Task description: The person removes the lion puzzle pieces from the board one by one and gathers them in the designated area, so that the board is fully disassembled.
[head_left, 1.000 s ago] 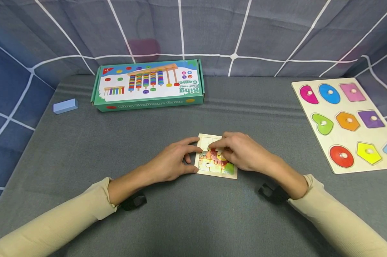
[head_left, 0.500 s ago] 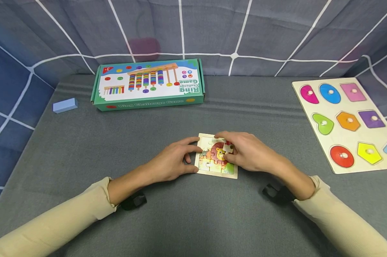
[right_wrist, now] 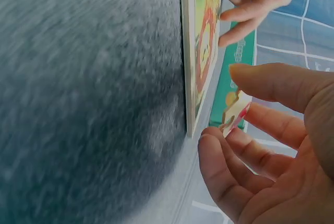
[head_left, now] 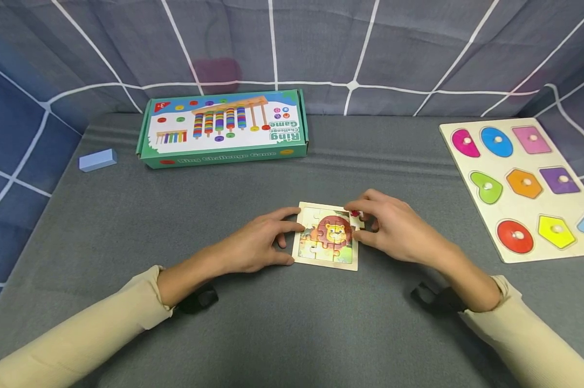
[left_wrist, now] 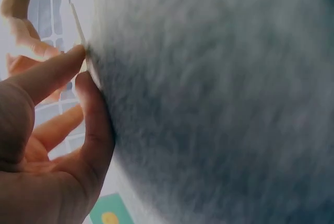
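Note:
A small square wooden jigsaw puzzle (head_left: 331, 234) with a lion picture lies on the grey cloth. My left hand (head_left: 255, 242) rests at its left side, fingertips and thumb touching the edge, fingers spread and loosely bent. My right hand (head_left: 393, 226) is at the puzzle's upper right edge and holds a loose puzzle piece (right_wrist: 236, 112) among thumb and fingers. Red and white show on the piece. In the right wrist view it is tilted and apart from the board. The left wrist view shows little of the puzzle, as my left fingers (left_wrist: 95, 106) cover most of its edge.
A green ring game box (head_left: 224, 129) lies at the back, with a light blue block (head_left: 98, 160) to its left. A wooden shape board (head_left: 507, 210) with knobbed pieces lies at the right. Grid-patterned cloth (head_left: 321, 48) walls the back and sides.
My right hand has moved right, off the puzzle's middle to its upper right edge, taking the puzzle piece along and uncovering the lion. The left hand has stayed nearly still.

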`<move>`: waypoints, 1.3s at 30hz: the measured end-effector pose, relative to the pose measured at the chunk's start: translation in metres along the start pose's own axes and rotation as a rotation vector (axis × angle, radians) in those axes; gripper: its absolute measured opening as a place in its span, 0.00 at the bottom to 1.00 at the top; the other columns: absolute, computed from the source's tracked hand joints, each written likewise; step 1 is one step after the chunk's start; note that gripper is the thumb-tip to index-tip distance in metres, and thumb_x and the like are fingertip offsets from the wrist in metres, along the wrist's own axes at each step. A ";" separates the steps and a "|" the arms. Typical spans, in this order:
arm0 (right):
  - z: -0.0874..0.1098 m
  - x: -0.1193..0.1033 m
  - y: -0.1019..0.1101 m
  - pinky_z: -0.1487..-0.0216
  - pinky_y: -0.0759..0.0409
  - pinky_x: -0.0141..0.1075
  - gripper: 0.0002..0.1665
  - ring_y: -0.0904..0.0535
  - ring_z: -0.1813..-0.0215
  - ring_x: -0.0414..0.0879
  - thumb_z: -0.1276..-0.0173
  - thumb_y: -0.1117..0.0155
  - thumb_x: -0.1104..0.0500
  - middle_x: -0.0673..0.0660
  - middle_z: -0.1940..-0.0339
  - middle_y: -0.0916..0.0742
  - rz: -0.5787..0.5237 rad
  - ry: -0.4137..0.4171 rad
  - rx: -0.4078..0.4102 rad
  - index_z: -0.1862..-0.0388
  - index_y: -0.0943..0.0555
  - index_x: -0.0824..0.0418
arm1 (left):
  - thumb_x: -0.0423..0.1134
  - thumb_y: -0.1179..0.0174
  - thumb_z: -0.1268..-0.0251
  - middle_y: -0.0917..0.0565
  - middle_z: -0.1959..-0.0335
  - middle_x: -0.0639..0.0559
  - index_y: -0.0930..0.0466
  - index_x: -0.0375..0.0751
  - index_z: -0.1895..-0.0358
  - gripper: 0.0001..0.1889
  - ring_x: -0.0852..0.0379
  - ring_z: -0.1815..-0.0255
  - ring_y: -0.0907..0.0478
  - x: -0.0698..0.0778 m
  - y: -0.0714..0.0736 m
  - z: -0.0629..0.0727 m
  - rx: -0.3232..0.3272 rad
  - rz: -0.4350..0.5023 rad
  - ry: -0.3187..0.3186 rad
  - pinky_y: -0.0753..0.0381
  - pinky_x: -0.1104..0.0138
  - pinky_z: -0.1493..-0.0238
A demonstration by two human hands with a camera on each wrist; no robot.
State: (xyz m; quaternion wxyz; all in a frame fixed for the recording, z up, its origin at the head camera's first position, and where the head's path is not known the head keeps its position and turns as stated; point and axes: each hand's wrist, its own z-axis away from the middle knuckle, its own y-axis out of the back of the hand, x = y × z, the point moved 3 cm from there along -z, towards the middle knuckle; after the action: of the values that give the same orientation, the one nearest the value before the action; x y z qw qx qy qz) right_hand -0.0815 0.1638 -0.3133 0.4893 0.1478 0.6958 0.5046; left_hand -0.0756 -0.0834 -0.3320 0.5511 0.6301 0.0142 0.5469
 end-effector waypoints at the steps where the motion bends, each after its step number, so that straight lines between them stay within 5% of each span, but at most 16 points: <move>1: 0.001 0.001 0.001 0.63 0.26 0.41 0.30 0.24 0.62 0.43 0.41 0.25 0.62 0.49 0.56 0.20 0.001 -0.006 0.005 0.39 0.21 0.61 | 0.36 0.26 0.44 0.40 0.26 0.41 0.24 0.39 0.36 0.30 0.63 0.63 0.27 0.000 0.001 0.000 -0.011 -0.004 -0.003 0.28 0.64 0.55; 15: 0.020 0.023 0.013 0.63 0.31 0.43 0.24 0.26 0.62 0.45 0.43 0.23 0.62 0.53 0.58 0.19 0.063 -0.089 0.087 0.47 0.17 0.62 | 0.39 0.26 0.43 0.38 0.27 0.44 0.22 0.41 0.38 0.28 0.66 0.67 0.27 0.000 0.002 -0.001 0.007 -0.026 -0.012 0.28 0.63 0.55; 39: 0.023 0.036 0.011 0.61 0.30 0.46 0.28 0.27 0.59 0.50 0.39 0.27 0.63 0.59 0.52 0.21 0.066 -0.164 -0.035 0.39 0.21 0.63 | 0.39 0.26 0.43 0.38 0.27 0.45 0.22 0.41 0.38 0.28 0.66 0.67 0.26 -0.001 0.002 -0.001 0.008 -0.029 -0.002 0.28 0.64 0.55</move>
State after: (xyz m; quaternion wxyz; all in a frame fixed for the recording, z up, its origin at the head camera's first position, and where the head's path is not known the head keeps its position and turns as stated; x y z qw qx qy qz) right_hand -0.0827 0.2069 -0.3228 0.5304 0.2029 0.6391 0.5188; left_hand -0.0778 -0.0839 -0.3315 0.5565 0.6325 0.0248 0.5381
